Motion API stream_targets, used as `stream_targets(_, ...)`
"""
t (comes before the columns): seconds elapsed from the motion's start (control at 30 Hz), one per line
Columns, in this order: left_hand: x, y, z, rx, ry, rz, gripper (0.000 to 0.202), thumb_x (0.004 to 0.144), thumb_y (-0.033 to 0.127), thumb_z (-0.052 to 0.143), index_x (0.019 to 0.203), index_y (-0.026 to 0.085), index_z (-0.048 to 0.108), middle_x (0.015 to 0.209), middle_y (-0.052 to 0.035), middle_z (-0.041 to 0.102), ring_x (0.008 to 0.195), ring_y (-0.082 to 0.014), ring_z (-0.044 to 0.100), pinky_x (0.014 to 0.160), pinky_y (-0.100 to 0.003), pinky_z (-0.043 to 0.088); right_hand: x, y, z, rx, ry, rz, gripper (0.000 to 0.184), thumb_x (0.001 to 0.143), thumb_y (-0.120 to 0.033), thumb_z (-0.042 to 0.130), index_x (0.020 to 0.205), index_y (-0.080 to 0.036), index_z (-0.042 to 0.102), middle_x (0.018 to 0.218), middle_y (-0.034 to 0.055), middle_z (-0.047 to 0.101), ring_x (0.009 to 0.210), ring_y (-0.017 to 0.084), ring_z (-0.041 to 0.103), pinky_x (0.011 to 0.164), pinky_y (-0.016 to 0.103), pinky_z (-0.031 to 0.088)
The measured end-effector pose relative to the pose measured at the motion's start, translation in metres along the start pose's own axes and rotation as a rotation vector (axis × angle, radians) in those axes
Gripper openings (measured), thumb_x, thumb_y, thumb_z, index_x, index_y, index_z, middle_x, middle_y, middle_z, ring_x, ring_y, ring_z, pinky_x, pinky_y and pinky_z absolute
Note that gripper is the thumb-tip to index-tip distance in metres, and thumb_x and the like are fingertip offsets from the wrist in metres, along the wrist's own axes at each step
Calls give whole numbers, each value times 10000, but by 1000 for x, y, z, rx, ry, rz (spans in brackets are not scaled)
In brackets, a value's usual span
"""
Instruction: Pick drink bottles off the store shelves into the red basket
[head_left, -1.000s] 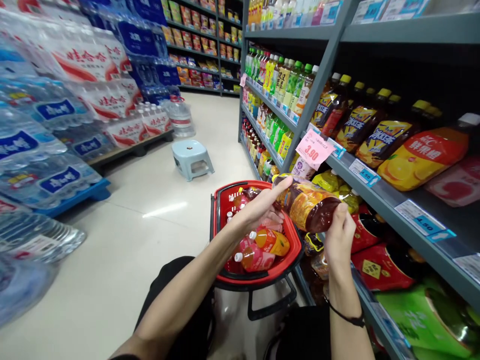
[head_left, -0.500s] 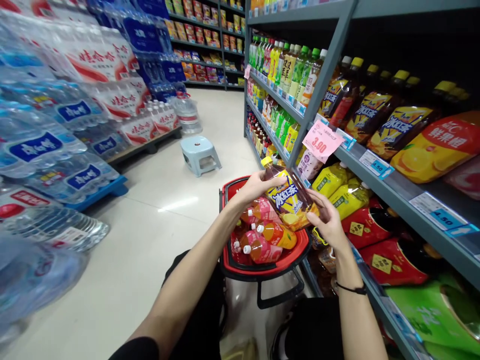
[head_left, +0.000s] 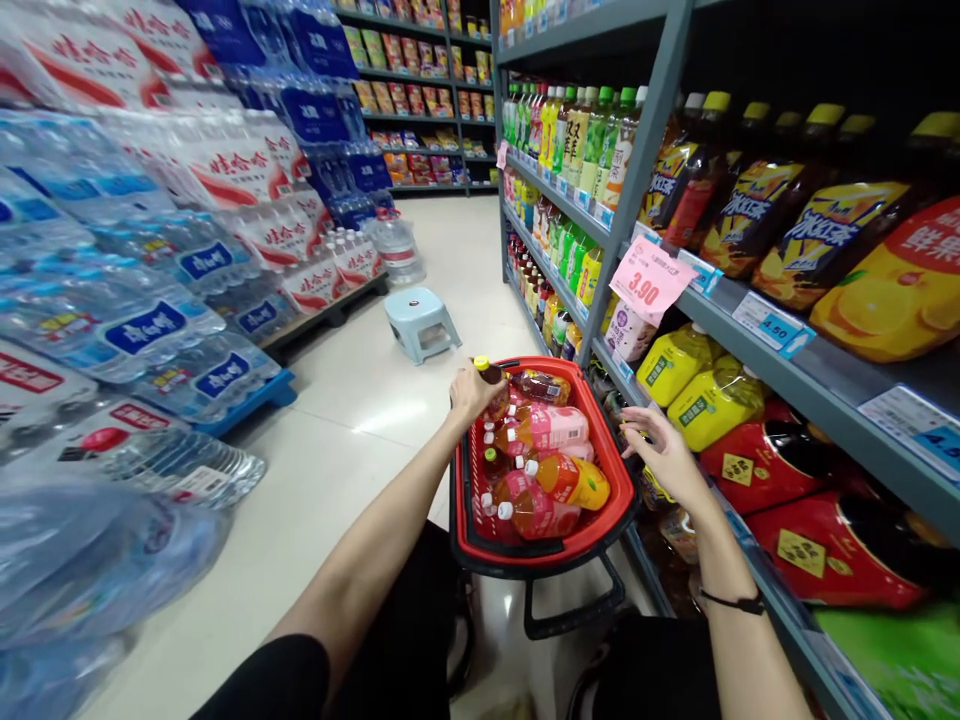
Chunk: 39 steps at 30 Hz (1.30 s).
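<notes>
My left hand (head_left: 471, 392) is closed around the neck of a dark tea bottle with a yellow cap (head_left: 525, 384), which lies at the far end of the red shopping basket (head_left: 592, 545). Inside the basket lie several pink and orange drink bottles (head_left: 551, 480). My right hand (head_left: 660, 455) hovers open, fingers spread, just right of the basket rim, close to the lower shelf of yellow and red bottles (head_left: 697, 385). A black band circles my right wrist.
Grey shelving (head_left: 637, 150) full of drink bottles runs along the right, with a pink 3.90 price tag (head_left: 646, 280). Stacked packs of bottled water (head_left: 150, 250) line the left. A small blue stool (head_left: 421, 322) stands on the pale floor ahead.
Both hands held the tea bottle up by the shelf; it has since been lowered into the basket. My right hand has let go and opened; my left keeps hold of the neck.
</notes>
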<state>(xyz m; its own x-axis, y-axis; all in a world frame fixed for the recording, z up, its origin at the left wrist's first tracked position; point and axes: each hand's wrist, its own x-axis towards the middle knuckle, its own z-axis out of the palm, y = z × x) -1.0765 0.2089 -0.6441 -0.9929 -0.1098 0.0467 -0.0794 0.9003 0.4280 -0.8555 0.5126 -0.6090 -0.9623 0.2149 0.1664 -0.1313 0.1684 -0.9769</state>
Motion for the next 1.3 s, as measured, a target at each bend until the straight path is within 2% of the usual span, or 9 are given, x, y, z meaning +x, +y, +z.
stream_targets(0.2, 13, -17, 46, 109, -8, -68, 666, 874, 633, 702, 1268, 100, 632, 1219, -283, 759, 1166, -434, 716, 967, -473, 502, -2, -2, -1, -6, -91, 29, 358, 996, -484, 707, 1235, -217, 726, 1233, 104, 748, 1015, 223, 738, 724, 326, 694)
stream_targets(0.3, 19, -20, 60, 160, 18, -90, 674, 868, 657, 684, 1218, 81, 662, 1184, -292, 768, 1236, -457, 654, 1075, -531, 428, -6, -2, -6, -25, -113, 58, 363, 1005, -482, 690, 1256, -223, 723, 1218, 90, 757, 853, 183, 738, 722, 334, 691)
stream_targets(0.4, 23, -21, 69, 199, 47, -111, 723, 868, 683, 652, 1234, 59, 655, 1215, -302, 753, 1298, -473, 583, 1121, -550, 379, -11, -1, -11, -44, -137, 82, 355, 1006, -480, 677, 1252, -227, 720, 1186, 79, 762, 852, 184, 740, 717, 331, 685)
stream_targets(0.53, 27, -23, 79, 224, 52, -114, 815, 882, 703, 603, 1302, 5, 612, 1313, -356, 691, 1313, -491, 555, 1116, -554, 392, -19, 1, -17, -88, -174, 106, 336, 1012, -457, 652, 1253, -230, 713, 1140, 60, 761, 799, 170, 722, 718, 334, 667)
stream_targets(0.73, 27, -26, 87, 272, 39, -29, 856, 856, 666, 643, 1383, -5, 566, 1363, -364, 648, 1350, -495, 533, 1142, -565, 396, -27, 5, -23, -161, -223, 92, 320, 1017, -434, 628, 1250, -228, 706, 1209, 83, 749, 1075, 233, 711, 781, 338, 645)
stream_targets(0.93, 16, -29, 75, 303, 1, 93, 934, 857, 660, 622, 1478, -23, 479, 1505, -380, 532, 1431, -499, 486, 1156, -570, 400, -24, -1, -19, -175, -166, 51, 290, 979, -410, 653, 1190, -229, 735, 1156, 86, 785, 1006, 235, 747, 729, 339, 647)
stream_targets(1.1, 14, -25, 55, 283, -29, 131, 956, 864, 553, 582, 1499, -137, 400, 1429, -434, 570, 1353, -533, 561, 1110, -603, 436, -14, -44, -12, -245, -44, -69, 277, 982, -381, 630, 1208, -253, 726, 1170, 75, 805, 1038, 229, 768, 883, 390, 648)
stream_targets(1.2, 8, -13, 44, 279, -62, 208, 816, 883, 440, 553, 1486, -102, 461, 1409, -404, 615, 1320, -506, 609, 1080, -582, 476, 7, -101, -12, -302, 100, -201, 259, 1014, -352, 575, 1202, -249, 721, 1204, 78, 795, 1127, 241, 748, 1016, 430, 598)
stream_targets(1.3, -8, 5, 36, 278, -90, 309, 691, 955, 397, 476, 1454, -78, 519, 1388, -386, 641, 1300, -484, 638, 1032, -557, 525, 52, -175, -24, -498, 340, -448, 256, 1017, -283, 507, 1096, -215, 741, 1106, 93, 802, 1033, 257, 751, 984, 435, 589)
